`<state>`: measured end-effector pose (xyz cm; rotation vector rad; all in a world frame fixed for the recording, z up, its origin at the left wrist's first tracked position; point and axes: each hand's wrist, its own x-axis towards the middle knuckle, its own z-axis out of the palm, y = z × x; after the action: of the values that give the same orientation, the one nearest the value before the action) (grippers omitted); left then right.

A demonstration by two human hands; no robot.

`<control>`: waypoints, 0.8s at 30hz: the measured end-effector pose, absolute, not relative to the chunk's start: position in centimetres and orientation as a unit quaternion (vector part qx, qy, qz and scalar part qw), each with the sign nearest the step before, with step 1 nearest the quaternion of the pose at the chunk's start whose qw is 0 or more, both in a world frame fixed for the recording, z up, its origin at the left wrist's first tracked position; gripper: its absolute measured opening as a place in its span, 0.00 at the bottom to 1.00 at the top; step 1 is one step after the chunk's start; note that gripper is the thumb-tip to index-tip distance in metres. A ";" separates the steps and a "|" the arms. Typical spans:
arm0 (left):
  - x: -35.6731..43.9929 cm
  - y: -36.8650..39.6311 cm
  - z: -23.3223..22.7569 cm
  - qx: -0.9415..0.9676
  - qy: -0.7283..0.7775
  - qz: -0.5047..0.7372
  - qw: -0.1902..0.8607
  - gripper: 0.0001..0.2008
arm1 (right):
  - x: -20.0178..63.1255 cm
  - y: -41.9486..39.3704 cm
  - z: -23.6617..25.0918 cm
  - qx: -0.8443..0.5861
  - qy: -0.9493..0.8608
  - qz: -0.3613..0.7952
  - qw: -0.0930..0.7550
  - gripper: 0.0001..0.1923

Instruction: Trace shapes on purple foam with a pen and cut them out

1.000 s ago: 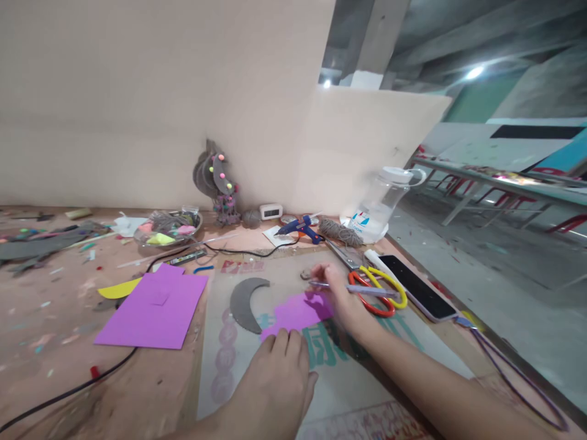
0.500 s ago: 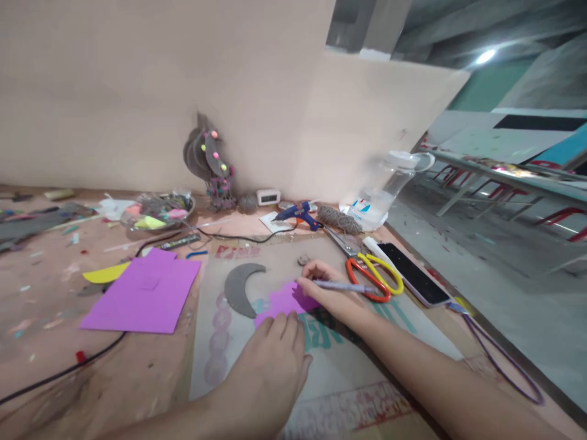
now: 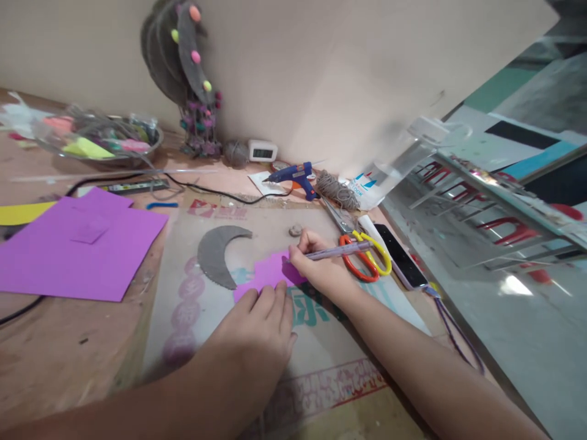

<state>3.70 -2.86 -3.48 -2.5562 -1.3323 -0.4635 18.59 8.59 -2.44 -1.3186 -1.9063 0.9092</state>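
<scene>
A gray crescent (image 3: 211, 253) is laid on a printed sheet (image 3: 257, 215) spread over the table (image 3: 55, 360). Just to the right of the crescent's lower tip, a purple piece (image 3: 266, 272) is set flat; whether the two are touching cannot be told. The near edge of this piece is covered by the left hand (image 3: 259, 324), which is laid on it unclenched, fingers stretched forward and thumb held apart. Farther right of the crescent, a slim pen (image 3: 342, 249) is grasped in the right hand (image 3: 316, 263), its writing end directed at the purple piece; contact there is too blurred to be judged. Well to the right of the crescent, scissors (image 3: 338, 218) with red and yellow handles are placed, and a phone (image 3: 401, 256) is found past them. To the left of the crescent, a larger purple sheet (image 3: 105, 263) is seen, with a small purple square (image 3: 90, 230) lying on it. Beyond the crescent, toward the wall, are set a blue glue gun (image 3: 293, 175), a bundle of gray yarn (image 3: 337, 189) and a white digital display (image 3: 263, 151); a filled bowl (image 3: 158, 137) is placed beyond it and to the left.
</scene>
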 end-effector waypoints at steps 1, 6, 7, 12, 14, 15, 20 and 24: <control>3.7 -2.9 -3.4 -0.871 -0.453 -0.158 0.110 0.19 | 18.6 8.6 -2.5 -0.509 -0.727 0.334 0.319 0.14; 3.6 -2.8 -3.6 -0.876 -0.445 -0.155 0.100 0.19 | 18.5 8.6 -2.4 -0.518 -0.723 0.326 0.320 0.14; 3.7 -2.8 -3.7 -0.877 -0.445 -0.150 0.099 0.19 | 18.5 8.6 -2.4 -0.513 -0.726 0.330 0.319 0.14; 3.6 -2.8 -3.6 -0.881 -0.436 -0.146 0.112 0.20 | 18.4 8.4 -2.2 -0.504 -0.738 0.316 0.318 0.14; 3.5 -2.8 -3.5 -0.880 -0.440 -0.141 0.110 0.20 | 18.4 8.4 -2.3 -0.506 -0.739 0.313 0.317 0.14; 3.5 -2.8 -3.4 -0.880 -0.440 -0.139 0.109 0.20 | 18.4 8.4 -2.3 -0.504 -0.740 0.312 0.316 0.14; 3.5 -2.8 -3.5 -0.882 -0.440 -0.133 0.105 0.20 | 18.5 8.5 -2.4 -0.494 -0.747 0.314 0.316 0.14; 3.6 -2.9 -3.7 -0.882 -0.439 -0.133 0.109 0.20 | 18.4 8.5 -2.4 -0.497 -0.750 0.306 0.312 0.14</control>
<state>3.57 -2.86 -3.75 -2.5944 -1.2900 -0.3907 18.41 8.49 -2.36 -1.3118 -1.9779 0.8062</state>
